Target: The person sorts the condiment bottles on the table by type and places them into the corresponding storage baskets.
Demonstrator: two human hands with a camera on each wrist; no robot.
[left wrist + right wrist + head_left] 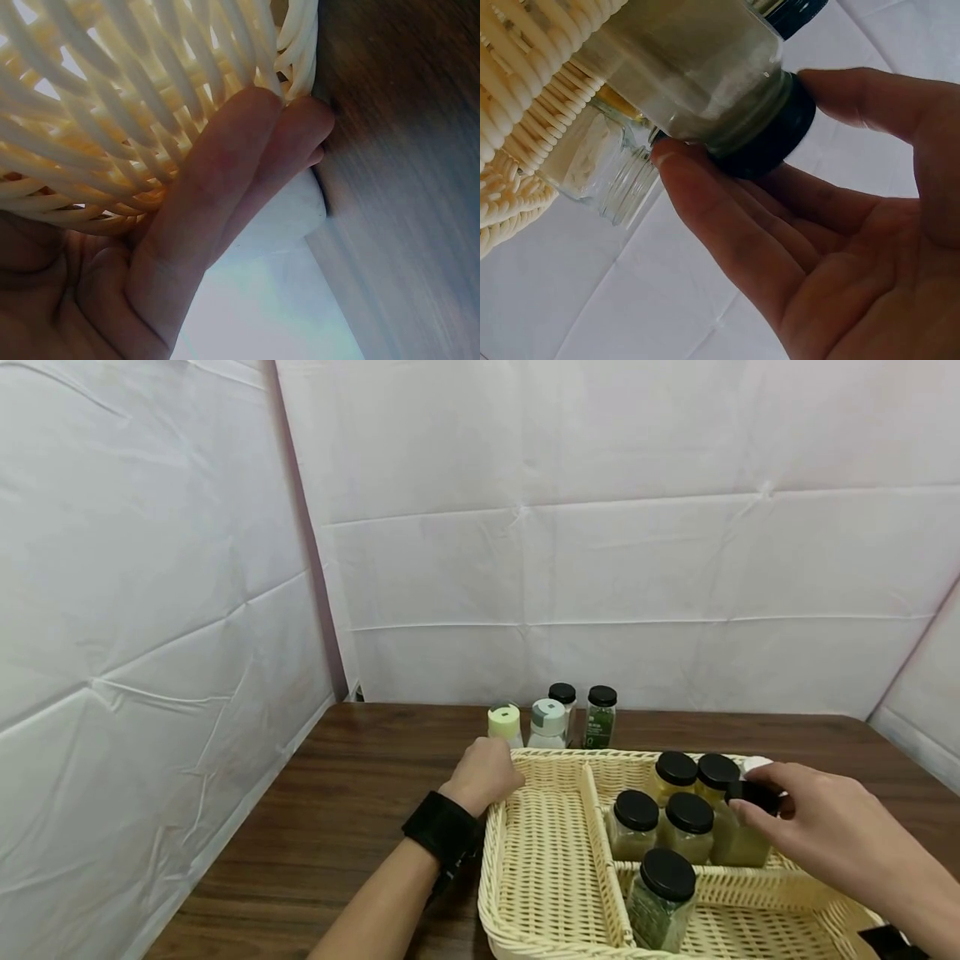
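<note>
My left hand (483, 775) grips the far left corner of a cream wicker basket (492, 885). In the left wrist view, its fingers (217, 165) lie along the outside of the woven wall. At the basket's back right compartment, my right hand (847, 827) pinches a black-lidded glass jar (738, 845) by its lid. The right wrist view shows thumb and fingers on either side of that lid (772, 135); the jar looks filled with something pale greenish. Several more black-lidded jars (688, 827) stand close beside it. A white top (756, 763) shows partly behind my right hand.
One jar of green herbs (660, 910) stands in the front right compartment. The left compartment (551, 852) shows bare weave. Behind the basket are a yellow-capped container (504, 722), a white-capped one (548, 720) and two black-capped bottles (600, 718). White sheets hang around the dark wooden table (315, 835).
</note>
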